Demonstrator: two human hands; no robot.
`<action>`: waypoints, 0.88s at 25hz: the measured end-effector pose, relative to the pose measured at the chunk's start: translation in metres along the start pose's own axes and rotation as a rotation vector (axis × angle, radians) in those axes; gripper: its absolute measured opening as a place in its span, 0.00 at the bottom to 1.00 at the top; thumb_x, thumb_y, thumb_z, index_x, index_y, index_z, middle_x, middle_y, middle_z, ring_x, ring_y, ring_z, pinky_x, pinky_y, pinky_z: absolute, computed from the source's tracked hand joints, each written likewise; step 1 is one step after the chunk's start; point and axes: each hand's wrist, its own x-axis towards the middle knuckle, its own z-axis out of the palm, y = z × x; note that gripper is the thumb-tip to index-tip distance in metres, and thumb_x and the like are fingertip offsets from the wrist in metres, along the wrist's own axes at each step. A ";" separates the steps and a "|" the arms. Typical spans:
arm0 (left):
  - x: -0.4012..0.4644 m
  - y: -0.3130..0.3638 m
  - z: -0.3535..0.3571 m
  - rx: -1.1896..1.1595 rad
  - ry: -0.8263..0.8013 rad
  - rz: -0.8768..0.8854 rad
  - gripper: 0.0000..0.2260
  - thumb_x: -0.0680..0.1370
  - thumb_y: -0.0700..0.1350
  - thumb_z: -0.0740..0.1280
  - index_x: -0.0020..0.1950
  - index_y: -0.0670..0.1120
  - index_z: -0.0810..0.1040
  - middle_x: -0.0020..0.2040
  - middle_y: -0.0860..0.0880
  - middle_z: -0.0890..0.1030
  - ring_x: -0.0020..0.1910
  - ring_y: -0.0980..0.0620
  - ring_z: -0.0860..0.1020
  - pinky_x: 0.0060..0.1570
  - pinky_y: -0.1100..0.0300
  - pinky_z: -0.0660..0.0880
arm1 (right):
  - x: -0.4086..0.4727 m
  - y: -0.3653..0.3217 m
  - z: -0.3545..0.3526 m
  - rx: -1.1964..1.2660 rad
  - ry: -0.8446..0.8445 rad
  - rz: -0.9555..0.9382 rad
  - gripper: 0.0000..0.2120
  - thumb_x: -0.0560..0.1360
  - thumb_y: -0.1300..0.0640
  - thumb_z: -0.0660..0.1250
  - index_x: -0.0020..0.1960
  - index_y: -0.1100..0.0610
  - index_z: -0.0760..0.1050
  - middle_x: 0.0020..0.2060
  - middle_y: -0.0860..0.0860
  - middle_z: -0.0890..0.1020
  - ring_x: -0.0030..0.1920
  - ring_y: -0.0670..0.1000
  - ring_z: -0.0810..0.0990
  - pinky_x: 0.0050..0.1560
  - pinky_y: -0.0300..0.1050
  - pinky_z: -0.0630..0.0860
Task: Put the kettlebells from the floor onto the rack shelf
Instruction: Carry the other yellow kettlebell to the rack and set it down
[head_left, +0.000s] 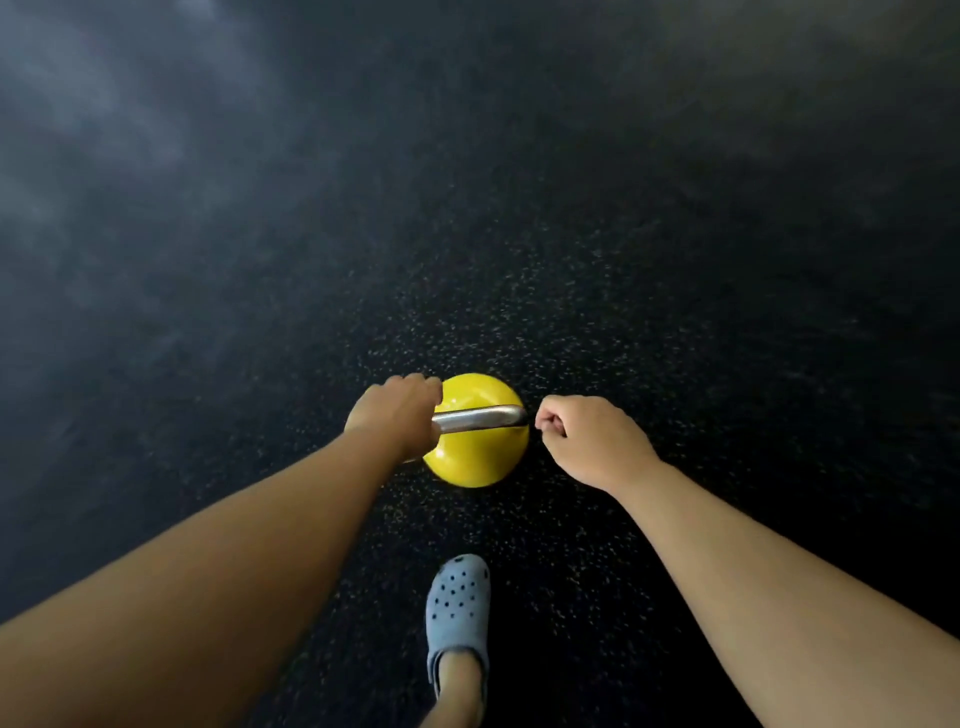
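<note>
A: Entry: where is the kettlebell (475, 457)?

B: Yellow, over the dark speckled floor (597, 291), straight ahead of a foot in a blue clog (457, 610). Cannot tell whether it rests on the floor or is lifted.

A: Left hand (397, 415)?

B: Wrapped around the left end of the steel handle (480, 418).

A: Right hand (589, 439)?

B: Curled into a loose fist just beside the handle's right end, holding nothing.
</note>
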 end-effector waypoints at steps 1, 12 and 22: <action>0.002 -0.013 0.010 -0.008 -0.003 -0.029 0.17 0.77 0.50 0.64 0.65 0.49 0.72 0.63 0.46 0.76 0.61 0.43 0.75 0.56 0.48 0.72 | 0.013 -0.008 0.012 -0.015 -0.010 -0.018 0.07 0.75 0.55 0.61 0.46 0.49 0.77 0.44 0.48 0.82 0.46 0.54 0.79 0.43 0.49 0.75; 0.071 -0.048 0.117 -0.211 0.011 0.078 0.14 0.74 0.53 0.71 0.54 0.49 0.74 0.52 0.48 0.76 0.54 0.45 0.76 0.50 0.51 0.74 | 0.100 0.010 0.130 -0.147 0.061 -0.039 0.06 0.74 0.55 0.66 0.47 0.57 0.73 0.47 0.58 0.79 0.51 0.61 0.74 0.45 0.52 0.71; 0.031 0.037 0.111 0.045 -0.189 0.349 0.03 0.66 0.48 0.67 0.37 0.50 0.76 0.32 0.51 0.78 0.32 0.49 0.77 0.32 0.55 0.75 | -0.005 0.060 0.124 -0.029 -0.095 0.035 0.06 0.69 0.53 0.69 0.39 0.55 0.75 0.36 0.55 0.76 0.41 0.60 0.78 0.39 0.46 0.72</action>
